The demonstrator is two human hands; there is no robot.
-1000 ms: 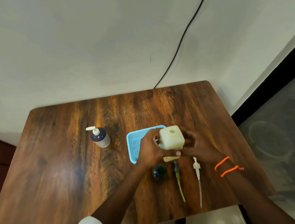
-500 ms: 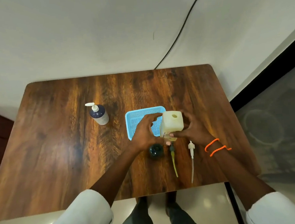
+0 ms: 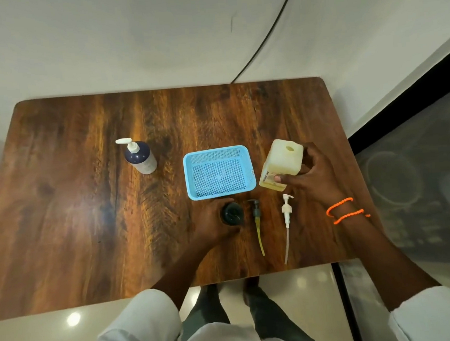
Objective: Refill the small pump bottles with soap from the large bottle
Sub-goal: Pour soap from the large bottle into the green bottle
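My right hand (image 3: 312,179) grips the large cream soap bottle (image 3: 282,163), which stands open-topped on the table to the right of the blue basket (image 3: 217,150). My left hand (image 3: 211,221) holds a small dark bottle (image 3: 232,214) with its pump off, just in front of the basket. Two removed pumps lie by the near edge: a dark pump with a yellowish tube (image 3: 257,223) and a white pump with a clear tube (image 3: 287,219). A third small dark bottle with a white pump (image 3: 139,157) stands upright at the left.
The wooden table (image 3: 73,209) ends close to my body, with pale floor below. A black cable (image 3: 264,34) runs down the wall behind the table. A dark glass surface (image 3: 421,176) lies to the right.
The large bottle moved from in front of the basket to its right side, held now by my right hand alone. My left hand let go of it and dropped to the small dark bottle.
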